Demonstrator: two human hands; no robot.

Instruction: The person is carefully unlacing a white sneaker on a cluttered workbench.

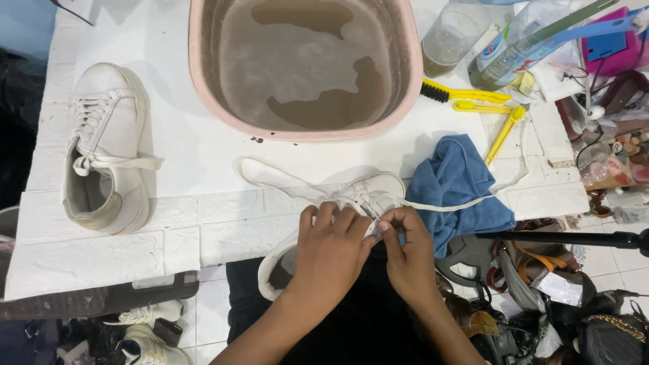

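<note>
sneaker (368,196) at the bench's (203,162) 6 o'clock edge, toe pointing to 1 o'clock. left hand (329,245) lies curled over its laced upper; right hand (407,251) pinches a lace (446,205) at the eyelets, the loose end running toward 3 o'clock over a blue cloth (456,186). at 12 o'clock, a pink basin (196,61) of brown water; at 9 o'clock, a second white sneaker (108,145); at 2 o'clock, yellow brushes (473,101).

Sneaker (368,192): mostly covered by both hands
Basin (200,81): far rim cut off
Clutter (618,152): too small to tell
</note>
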